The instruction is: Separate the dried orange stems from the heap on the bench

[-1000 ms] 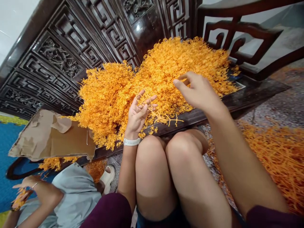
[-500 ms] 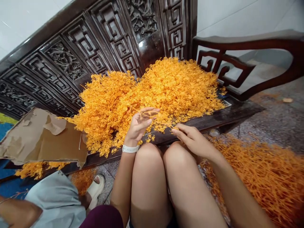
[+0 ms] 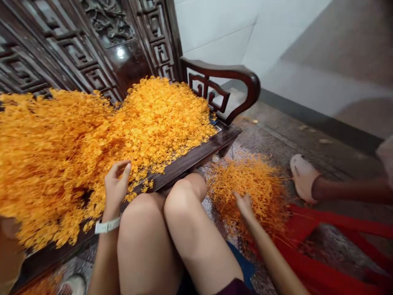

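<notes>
My left hand [image 3: 117, 184], with a pale watch band at its wrist, is raised at the front edge of a big heap of orange-yellow flower-like sprigs [image 3: 172, 114]. Its thumb and fingertips come together in a pinch; whatever they hold, if anything, is too small to make out. Off to the right, my right hand [image 3: 245, 205] is over a pile of thin orange stems [image 3: 254, 176] on the floor. Motion blurs its fingers, so their grip is unclear.
The heap lies on a dark carved wooden bench [image 3: 190, 157] with a curved armrest [image 3: 245, 82]. A red frame [image 3: 310, 221] stands beside the stem pile. Another person's foot in a light clog [image 3: 302, 178] is at the right.
The view has swung right. My right hand has moved from beside my left, where it was at a thin orange sprig, down to the stem pile. The sprig strands at my left hand no longer show.
</notes>
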`<state>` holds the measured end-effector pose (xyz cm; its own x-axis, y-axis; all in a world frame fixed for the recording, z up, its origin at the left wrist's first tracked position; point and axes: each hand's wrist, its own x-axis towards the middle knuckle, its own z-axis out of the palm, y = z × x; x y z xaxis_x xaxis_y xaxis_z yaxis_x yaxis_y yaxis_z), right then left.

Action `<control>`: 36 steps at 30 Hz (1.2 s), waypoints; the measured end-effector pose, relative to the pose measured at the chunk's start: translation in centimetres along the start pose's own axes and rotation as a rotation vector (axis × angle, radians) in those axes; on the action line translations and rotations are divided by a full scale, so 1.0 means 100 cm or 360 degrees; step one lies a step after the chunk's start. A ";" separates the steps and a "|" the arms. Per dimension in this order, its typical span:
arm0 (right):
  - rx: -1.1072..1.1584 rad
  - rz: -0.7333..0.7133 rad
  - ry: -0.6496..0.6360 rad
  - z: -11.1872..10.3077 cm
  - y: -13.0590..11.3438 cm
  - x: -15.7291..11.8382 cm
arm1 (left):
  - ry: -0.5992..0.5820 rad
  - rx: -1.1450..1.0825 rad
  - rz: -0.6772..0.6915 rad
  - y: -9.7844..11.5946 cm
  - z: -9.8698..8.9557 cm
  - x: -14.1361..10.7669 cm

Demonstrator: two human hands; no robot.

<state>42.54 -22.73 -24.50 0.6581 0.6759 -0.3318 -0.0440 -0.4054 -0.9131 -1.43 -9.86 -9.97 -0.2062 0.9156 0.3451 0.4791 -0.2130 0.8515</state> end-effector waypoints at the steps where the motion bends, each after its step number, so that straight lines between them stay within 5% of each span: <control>1: -0.0064 0.0027 0.0106 -0.002 0.019 -0.008 | -0.0075 0.0354 0.0157 -0.015 -0.002 -0.008; 3: -0.0233 -0.0046 0.0065 -0.002 0.048 -0.028 | -0.0271 0.0740 0.0471 -0.045 -0.006 -0.024; 6: -0.0328 -0.0239 -0.0057 0.011 0.062 -0.053 | -0.0425 0.0935 0.0661 -0.085 -0.012 -0.043; 9: -0.0269 -0.0372 -0.0075 0.034 0.042 -0.054 | -0.0671 0.0924 0.0762 -0.117 -0.013 -0.049; 12: -0.0127 -0.0443 -0.0053 0.052 0.002 -0.039 | -0.0681 0.0890 0.0803 -0.133 -0.006 -0.043; 16: 0.0049 -0.0559 -0.0189 0.055 -0.047 -0.035 | -0.0649 0.0865 0.0863 -0.118 0.011 -0.033; 22: 0.0160 -0.0592 -0.0521 0.034 -0.093 -0.044 | -0.0564 0.1046 0.0667 -0.079 0.038 -0.019; 27: 0.0062 -0.0814 -0.0622 0.037 -0.165 -0.021 | -0.0432 0.1079 0.0607 -0.052 0.036 -0.008; 30: 0.0012 -0.0922 -0.1013 0.063 -0.203 -0.022 | -0.0339 0.1149 0.0561 -0.040 0.021 -0.015; 33: -0.0165 -0.0925 -0.1675 0.109 -0.217 -0.033 | -0.0286 0.1168 0.0483 -0.032 0.002 -0.030; 36: -0.0349 -0.0600 -0.2395 0.166 -0.216 -0.049 | -0.0236 0.1117 0.0442 -0.021 -0.019 -0.041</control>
<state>27.79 -7.09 -7.10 -0.7270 0.6709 -0.1458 0.1379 -0.0653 -0.9883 -3.22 -13.77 -12.44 0.0937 0.9069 0.4107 0.9360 -0.2208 0.2740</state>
